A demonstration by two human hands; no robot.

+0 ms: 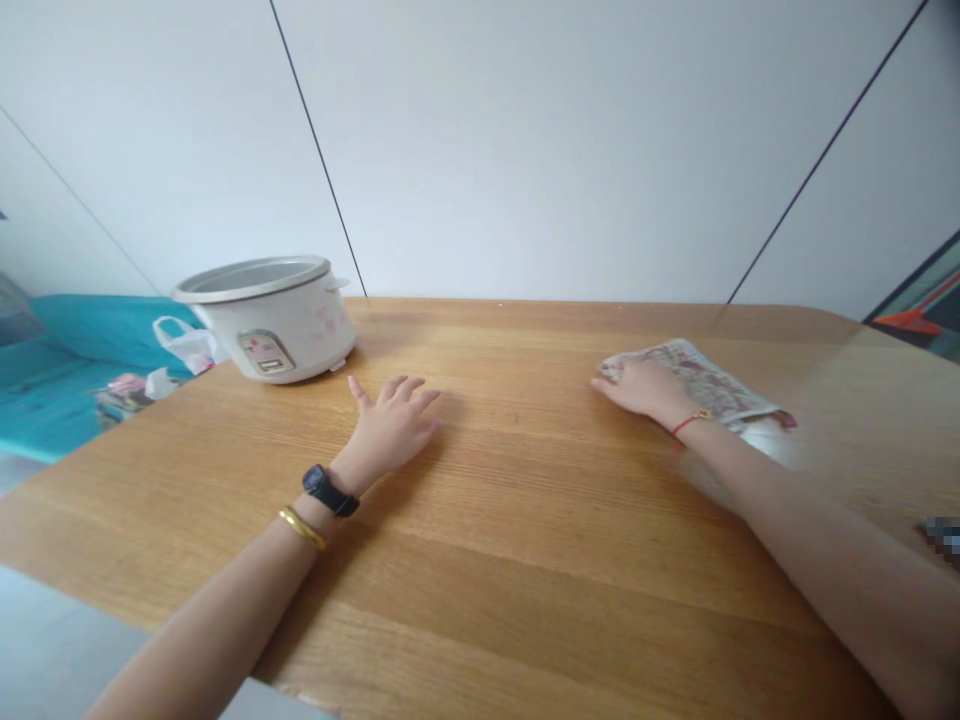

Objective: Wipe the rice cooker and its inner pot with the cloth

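My left hand (390,428) is open with its fingers spread, holding nothing, over the wooden table (480,560). It is nearest to a white rice cooker (296,330) with pink flower prints and no lid on it, which stands at the table's far left. On the right, my right hand (649,388) is closed on the left part of a patterned cloth (720,380) with a pale border. The cloth lies spread over the tabletop, and the hand hides some of it. Its far right corner ends in a small reddish tip.
A pale wall (525,150) rises behind the table. To the left are a turquoise sofa (75,330) and a white plastic bag (187,345). Past the right rear corner is an orange item (911,320). A dark, pixelated object (941,535) sits at the right edge.
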